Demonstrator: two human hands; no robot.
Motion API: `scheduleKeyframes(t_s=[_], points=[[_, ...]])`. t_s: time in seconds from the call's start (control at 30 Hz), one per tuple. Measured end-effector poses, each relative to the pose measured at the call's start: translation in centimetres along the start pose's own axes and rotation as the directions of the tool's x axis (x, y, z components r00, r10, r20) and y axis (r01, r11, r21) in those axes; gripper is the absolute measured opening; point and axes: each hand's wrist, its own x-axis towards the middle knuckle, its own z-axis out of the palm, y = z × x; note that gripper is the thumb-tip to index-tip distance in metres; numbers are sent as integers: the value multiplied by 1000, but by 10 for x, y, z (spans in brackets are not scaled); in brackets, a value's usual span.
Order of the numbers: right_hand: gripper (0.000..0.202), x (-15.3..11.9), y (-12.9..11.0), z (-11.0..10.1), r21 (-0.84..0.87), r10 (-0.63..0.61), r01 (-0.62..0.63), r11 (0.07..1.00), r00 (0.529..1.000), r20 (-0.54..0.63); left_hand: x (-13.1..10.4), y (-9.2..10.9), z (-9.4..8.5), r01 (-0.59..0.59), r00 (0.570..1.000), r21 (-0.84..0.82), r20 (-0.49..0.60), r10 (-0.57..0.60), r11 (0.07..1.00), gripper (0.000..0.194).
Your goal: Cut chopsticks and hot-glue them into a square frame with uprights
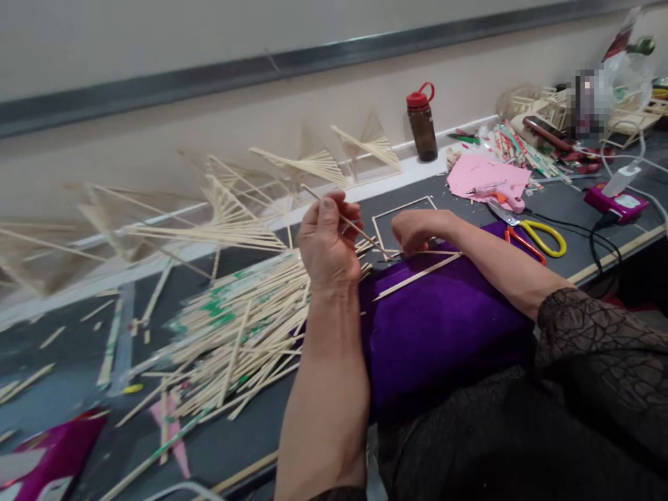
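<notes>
My left hand point(330, 233) pinches a thin wooden stick point(359, 229), which slants down to the right toward my other hand. My right hand point(417, 231) is curled, knuckles up, close to the stick's lower end; whatever its fingers hold is hidden beneath it. Around that hand lies a square frame of thin sticks point(403, 207) on the dark table. Two loose sticks point(417, 276) rest on a purple cloth point(443, 313) below my right hand. Left of my left forearm spreads a large pile of wooden sticks point(255, 327), partly on green-printed plastic wrapping.
Twisted stick models point(229, 223) stand along the wall. A brown bottle with a red lid point(422, 125) is at the back. To the right are a pink glue gun point(504, 195), yellow-handled scissors point(545, 236) with an orange handle beside them, and a purple box point(616, 205) with cables.
</notes>
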Motion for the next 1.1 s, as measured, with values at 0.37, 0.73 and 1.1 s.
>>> scheduleKeyframes(t_s=[0.37,0.73,1.1], points=[[16,-31,7,-40,364,48,123,923,903,-427,-8,-9,-3,-71,955,437,290,-66,897,18],[17,-37,-13,-41,-278,-21,-81,957,937,-348,-3,-11,-9,-97,975,471,221,-11,877,23],[24,-47,-29,-39,-476,-221,-6,879,881,-418,-4,-14,-12,-33,952,426,288,-101,904,25]])
